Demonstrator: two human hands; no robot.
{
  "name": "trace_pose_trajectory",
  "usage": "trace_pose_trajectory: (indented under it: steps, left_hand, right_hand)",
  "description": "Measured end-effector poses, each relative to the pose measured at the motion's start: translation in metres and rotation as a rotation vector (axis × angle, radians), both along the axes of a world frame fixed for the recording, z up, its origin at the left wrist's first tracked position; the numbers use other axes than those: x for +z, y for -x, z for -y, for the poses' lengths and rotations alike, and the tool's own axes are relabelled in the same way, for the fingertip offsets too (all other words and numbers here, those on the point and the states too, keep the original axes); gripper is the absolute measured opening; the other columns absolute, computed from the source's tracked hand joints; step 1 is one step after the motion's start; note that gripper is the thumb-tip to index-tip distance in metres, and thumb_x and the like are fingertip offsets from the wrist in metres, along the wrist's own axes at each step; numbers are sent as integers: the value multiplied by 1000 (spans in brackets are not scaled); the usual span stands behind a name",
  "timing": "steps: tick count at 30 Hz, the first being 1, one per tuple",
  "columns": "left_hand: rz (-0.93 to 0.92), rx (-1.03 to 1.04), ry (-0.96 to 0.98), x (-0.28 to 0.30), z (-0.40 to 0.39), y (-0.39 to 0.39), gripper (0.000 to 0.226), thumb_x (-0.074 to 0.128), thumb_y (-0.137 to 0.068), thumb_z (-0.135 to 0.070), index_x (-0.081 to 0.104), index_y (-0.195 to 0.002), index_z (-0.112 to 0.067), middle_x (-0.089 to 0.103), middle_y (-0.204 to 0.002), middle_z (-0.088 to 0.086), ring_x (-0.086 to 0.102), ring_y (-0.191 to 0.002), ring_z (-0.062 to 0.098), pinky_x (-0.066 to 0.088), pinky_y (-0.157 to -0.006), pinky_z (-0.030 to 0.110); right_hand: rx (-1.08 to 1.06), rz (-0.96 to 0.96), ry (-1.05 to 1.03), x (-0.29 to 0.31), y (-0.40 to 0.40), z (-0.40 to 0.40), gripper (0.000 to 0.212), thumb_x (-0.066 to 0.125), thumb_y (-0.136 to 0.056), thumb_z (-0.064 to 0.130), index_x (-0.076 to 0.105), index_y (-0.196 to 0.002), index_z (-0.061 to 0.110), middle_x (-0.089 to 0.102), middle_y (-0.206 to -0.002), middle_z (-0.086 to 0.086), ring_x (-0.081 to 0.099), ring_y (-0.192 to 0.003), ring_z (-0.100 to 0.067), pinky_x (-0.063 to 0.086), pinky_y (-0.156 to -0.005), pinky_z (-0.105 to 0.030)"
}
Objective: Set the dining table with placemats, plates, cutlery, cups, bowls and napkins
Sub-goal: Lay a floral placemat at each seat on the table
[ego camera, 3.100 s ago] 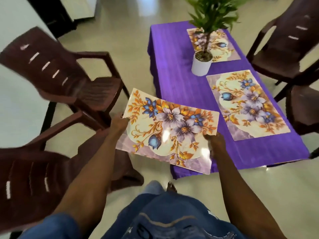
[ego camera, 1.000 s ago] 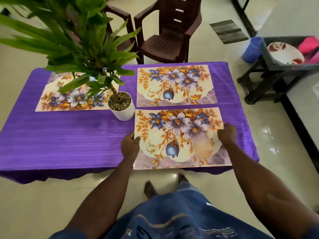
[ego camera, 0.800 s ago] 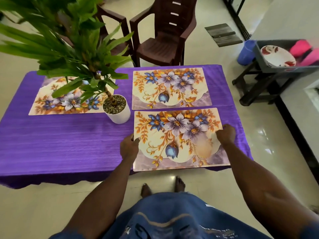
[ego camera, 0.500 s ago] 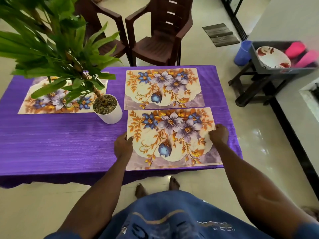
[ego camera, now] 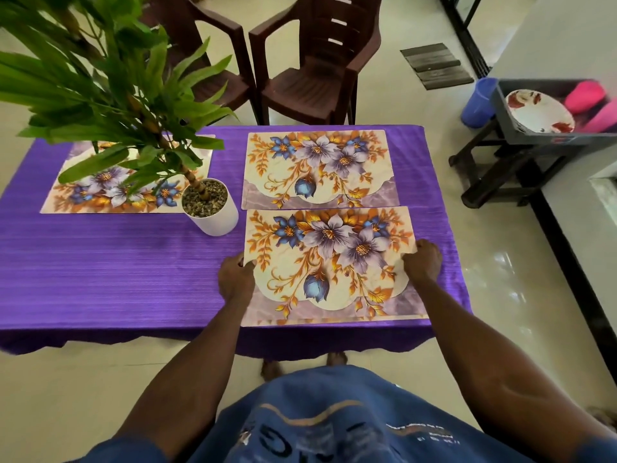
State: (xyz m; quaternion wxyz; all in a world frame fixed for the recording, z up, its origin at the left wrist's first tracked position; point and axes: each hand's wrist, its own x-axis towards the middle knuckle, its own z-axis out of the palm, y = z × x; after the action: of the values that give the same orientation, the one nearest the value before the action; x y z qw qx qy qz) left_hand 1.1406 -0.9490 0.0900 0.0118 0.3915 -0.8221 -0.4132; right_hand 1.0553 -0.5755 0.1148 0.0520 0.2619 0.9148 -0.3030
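Observation:
A floral placemat (ego camera: 330, 265) lies flat on the purple table (ego camera: 110, 272) at its near right corner. My left hand (ego camera: 235, 280) grips the mat's left edge and my right hand (ego camera: 422, 260) grips its right edge. A second placemat (ego camera: 317, 168) lies just behind it, almost touching. A third placemat (ego camera: 113, 188) lies at the far left, partly hidden by plant leaves.
A white pot (ego camera: 212, 208) with a tall green plant stands mid-table, left of the mats. Two brown plastic chairs (ego camera: 314, 71) stand behind the table. To the right, a grey crate (ego camera: 547, 138) on a dark stool holds a flowered plate (ego camera: 539, 111) and pink cups (ego camera: 586, 93); a blue cup (ego camera: 477, 98) stands beside it.
I carried the placemat round to the table's long side and lowered it onto the cloth. Over the last second it slid a little further onto the table, both hands still on its edges.

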Motion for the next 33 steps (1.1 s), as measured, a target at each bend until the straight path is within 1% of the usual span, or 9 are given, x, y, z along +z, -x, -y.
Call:
trace_pose_trajectory:
  steps: [4, 13, 17, 21, 24, 26, 29, 31, 33]
  left_hand:
    - [-19, -12, 10, 6, -1, 2, 27, 67, -93, -29, 70, -115, -15, 70, -113, 6, 65, -101, 27, 50, -77, 37]
    - [-13, -10, -3, 6, 2, 2, 29, 68, -92, -31, 69, -117, -16, 70, -116, 5, 66, -103, 26, 53, -81, 41]
    - [-6, -4, -12, 5, 3, 3, 30, 68, -91, -31, 68, -118, -15, 70, -117, 5, 66, -104, 26, 53, -81, 41]
    - [-27, -36, -13, 7, 1, 4, 29, 67, -93, -26, 67, -120, -15, 69, -120, 5, 65, -107, 25, 53, -82, 40]
    - [-29, -47, -33, 6, 1, 4, 29, 68, -92, -26, 66, -119, -17, 69, -120, 4, 65, -108, 24, 55, -85, 41]
    - [-21, -48, -49, 6, 3, 4, 29, 69, -91, -26, 66, -119, -16, 69, -119, 3, 66, -106, 23, 56, -81, 39]
    - [-17, -64, -55, 4, 7, 3, 29, 71, -89, -28, 67, -115, -16, 69, -117, 3, 67, -102, 22, 54, -72, 32]
    - [0, -53, -31, 1, 8, 3, 34, 75, -85, -32, 67, -114, -17, 66, -118, 5, 66, -104, 24, 57, -74, 36]
    - [40, -50, 25, 0, 8, 2, 40, 77, -83, -33, 65, -118, -16, 60, -122, 8, 61, -108, 26, 57, -80, 41]
  right_hand:
    - [19, 7, -11, 3, -2, 2, 42, 67, -87, 5, 57, -128, 3, 52, -133, -17, 45, -125, -35, 41, -99, -39]
    - [35, 27, -25, 3, -3, 5, 45, 67, -89, 7, 53, -132, 3, 49, -136, -17, 44, -126, -34, 42, -99, -41]
    - [45, 34, -25, 1, -1, 1, 43, 69, -86, 6, 55, -127, 1, 51, -132, -20, 46, -123, -36, 42, -99, -42]
    - [-10, 37, 47, 1, 2, -1, 43, 72, -83, 5, 57, -123, 1, 53, -129, -20, 50, -120, -37, 46, -94, -44]
    - [-50, 33, 80, 0, 3, -1, 40, 73, -83, 3, 60, -120, 1, 54, -127, -19, 53, -117, -37, 49, -89, -42]
    - [-60, 28, 82, -1, 3, -1, 37, 73, -82, 2, 62, -117, 1, 54, -126, -19, 54, -116, -37, 50, -88, -41]
    - [-87, 41, 70, -3, 3, 0, 37, 73, -82, 3, 62, -118, 0, 53, -128, -18, 53, -116, -36, 49, -90, -41]
    - [-99, 66, 20, -2, 2, 0, 34, 73, -83, 9, 63, -114, 1, 56, -125, -19, 54, -115, -37, 49, -92, -44]
    - [-112, 95, -5, -1, 1, -1, 31, 74, -81, 14, 63, -109, 3, 62, -118, -19, 57, -111, -37, 51, -90, -45]
